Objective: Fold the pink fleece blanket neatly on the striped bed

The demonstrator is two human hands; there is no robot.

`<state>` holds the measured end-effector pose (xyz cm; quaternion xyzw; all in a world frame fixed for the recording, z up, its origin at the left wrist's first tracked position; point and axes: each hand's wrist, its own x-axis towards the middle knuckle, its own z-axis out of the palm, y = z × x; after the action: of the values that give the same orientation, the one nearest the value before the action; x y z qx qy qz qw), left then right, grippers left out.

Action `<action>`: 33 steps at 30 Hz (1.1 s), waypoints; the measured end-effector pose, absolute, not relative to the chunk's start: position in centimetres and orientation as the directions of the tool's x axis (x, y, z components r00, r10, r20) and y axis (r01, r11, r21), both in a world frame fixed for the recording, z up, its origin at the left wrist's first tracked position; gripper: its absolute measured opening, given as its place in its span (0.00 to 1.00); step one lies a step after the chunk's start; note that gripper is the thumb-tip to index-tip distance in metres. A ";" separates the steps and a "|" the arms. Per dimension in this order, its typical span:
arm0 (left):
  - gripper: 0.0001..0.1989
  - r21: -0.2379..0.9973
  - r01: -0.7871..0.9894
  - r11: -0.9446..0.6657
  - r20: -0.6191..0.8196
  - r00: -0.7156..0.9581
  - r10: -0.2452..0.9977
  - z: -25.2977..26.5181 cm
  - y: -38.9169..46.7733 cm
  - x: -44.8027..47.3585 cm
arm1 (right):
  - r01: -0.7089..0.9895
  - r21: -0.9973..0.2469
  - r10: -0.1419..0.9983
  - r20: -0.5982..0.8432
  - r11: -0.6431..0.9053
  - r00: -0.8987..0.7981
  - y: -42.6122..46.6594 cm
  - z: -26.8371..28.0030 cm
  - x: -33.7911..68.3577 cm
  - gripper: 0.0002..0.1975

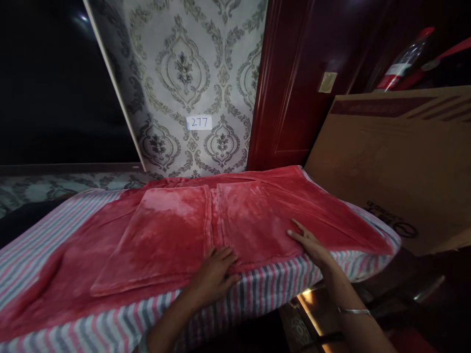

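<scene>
A plush red blanket (169, 235) lies on the table, its left and right parts folded inward so that two flat panels face each other across a narrow gap. My left hand (217, 272) rests at the near edge by that gap, palm down, with fingers stretched over the fabric. Over the near right corner of the right panel (253, 220) is my right hand (309, 240), its fingers extended and apart. Neither hand grasps anything. Beneath, more red plush fabric (331, 211) spreads out over a striped cloth (121, 323).
A large cardboard box (397, 162) stands at the right, with a bottle (401, 63) above its top edge. Behind the table are patterned wallpaper with a paper label (199, 122), a dark red door (287, 88) and a black screen (62, 88) at the left.
</scene>
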<state>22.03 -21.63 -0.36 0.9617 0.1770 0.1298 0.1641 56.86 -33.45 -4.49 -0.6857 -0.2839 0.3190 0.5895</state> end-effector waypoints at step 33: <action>0.28 0.702 0.408 -0.584 0.155 0.713 0.684 0.9 -9.5 30.8 | -0.208 -0.976 0.949 -0.120 -0.060 0.292 -19.8 14.0 48.8 0.10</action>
<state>30.83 -9.50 0.89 0.8648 0.3155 0.2097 0.3294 48.81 -19.80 13.96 -0.5411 -0.3423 0.4868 0.5941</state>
